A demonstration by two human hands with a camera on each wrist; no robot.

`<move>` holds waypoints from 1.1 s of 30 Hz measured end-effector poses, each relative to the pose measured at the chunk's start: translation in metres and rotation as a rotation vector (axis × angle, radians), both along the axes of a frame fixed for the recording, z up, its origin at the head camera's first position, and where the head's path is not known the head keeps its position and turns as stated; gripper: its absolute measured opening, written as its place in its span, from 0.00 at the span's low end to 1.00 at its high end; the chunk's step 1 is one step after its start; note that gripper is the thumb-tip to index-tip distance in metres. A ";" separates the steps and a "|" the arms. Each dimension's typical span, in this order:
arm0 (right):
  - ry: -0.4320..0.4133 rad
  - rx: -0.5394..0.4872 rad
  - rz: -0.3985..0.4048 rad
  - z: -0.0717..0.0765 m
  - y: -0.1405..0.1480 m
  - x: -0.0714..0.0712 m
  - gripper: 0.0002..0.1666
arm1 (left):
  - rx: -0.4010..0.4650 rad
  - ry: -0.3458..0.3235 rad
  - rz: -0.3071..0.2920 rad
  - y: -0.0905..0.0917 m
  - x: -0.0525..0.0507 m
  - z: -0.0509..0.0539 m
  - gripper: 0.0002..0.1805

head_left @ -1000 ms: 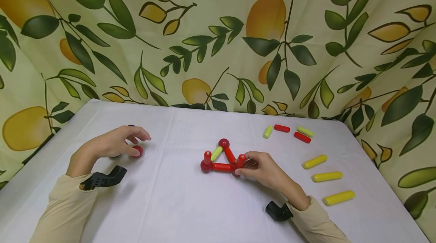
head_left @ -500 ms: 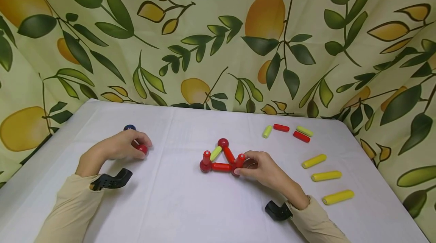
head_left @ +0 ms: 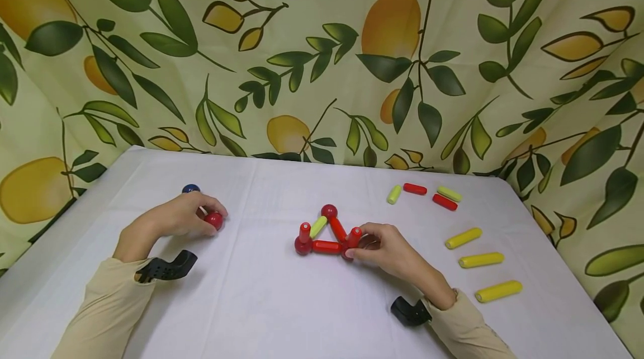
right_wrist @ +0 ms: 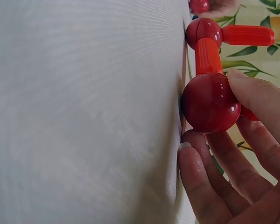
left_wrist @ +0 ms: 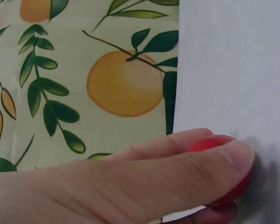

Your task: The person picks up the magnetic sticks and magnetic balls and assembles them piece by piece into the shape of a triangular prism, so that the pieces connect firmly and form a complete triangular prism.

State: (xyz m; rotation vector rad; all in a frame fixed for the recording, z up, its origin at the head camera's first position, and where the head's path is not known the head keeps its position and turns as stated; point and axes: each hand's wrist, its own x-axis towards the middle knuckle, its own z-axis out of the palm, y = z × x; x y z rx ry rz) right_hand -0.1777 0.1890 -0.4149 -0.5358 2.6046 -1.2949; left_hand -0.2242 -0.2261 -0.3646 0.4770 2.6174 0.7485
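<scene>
My left hand (head_left: 173, 218) pinches a loose red ball (head_left: 214, 220) between thumb and fingers at the table's left; the left wrist view shows the thumb over the ball (left_wrist: 231, 186). A triangle of red balls joined by two red rods (head_left: 327, 247) and a light green rod (head_left: 318, 227) lies mid-table. Short red rods stand upright on its two near balls, one at the left (head_left: 304, 232), one at the right (head_left: 354, 236). My right hand (head_left: 389, 250) holds the near right corner ball (right_wrist: 211, 103), thumb and fingers around it.
A blue ball (head_left: 191, 188) lies just behind my left hand. At the back right are two light green rods (head_left: 394, 194) and two short red rods (head_left: 415, 189). Three longer yellow rods (head_left: 481, 260) lie at the right. A patterned curtain (head_left: 322, 68) hangs behind the table.
My left hand has closed round the red ball and moved it slightly to the right, and the blue ball behind shows more. My right hand and the triangle have stayed in place.
</scene>
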 end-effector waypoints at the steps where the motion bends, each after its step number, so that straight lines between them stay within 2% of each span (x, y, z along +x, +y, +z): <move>1: -0.001 0.002 -0.003 0.000 0.000 0.000 0.14 | 0.006 0.010 -0.003 0.001 -0.001 0.000 0.19; 13: -0.014 -0.003 -0.007 0.003 -0.001 0.001 0.14 | 0.089 0.196 -0.019 0.009 -0.002 0.000 0.21; 19: -0.018 0.000 -0.002 0.003 -0.001 0.000 0.15 | 0.152 0.224 -0.006 0.018 -0.002 -0.002 0.23; 24: -0.011 0.001 -0.003 0.003 -0.001 -0.001 0.15 | 0.194 0.245 0.012 0.027 0.003 0.000 0.22; 33: -0.003 -0.004 -0.003 0.001 0.000 0.000 0.14 | 0.291 0.328 0.011 0.052 0.009 0.000 0.22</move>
